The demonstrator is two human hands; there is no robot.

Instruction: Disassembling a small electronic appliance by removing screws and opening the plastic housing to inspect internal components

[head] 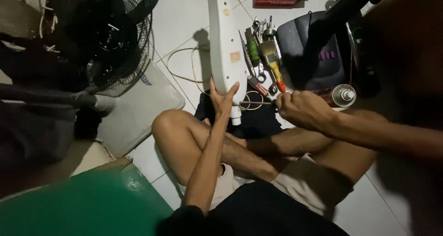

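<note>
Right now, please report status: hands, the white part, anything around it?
Left hand grips white fan column. Right hand drives screwdriver into its lower end. Tools, cord close beside.

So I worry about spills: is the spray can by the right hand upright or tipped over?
Tipped over. The spray can lies on its side on the floor, nozzle end facing the camera, just beyond the right hand.

Single head-worn view, looking steeply down from close range over crossed legs onto a tiled floor [184,19], taking in both hands at centre, a fan [115,37] at upper left, tools [265,56] ahead.
</note>
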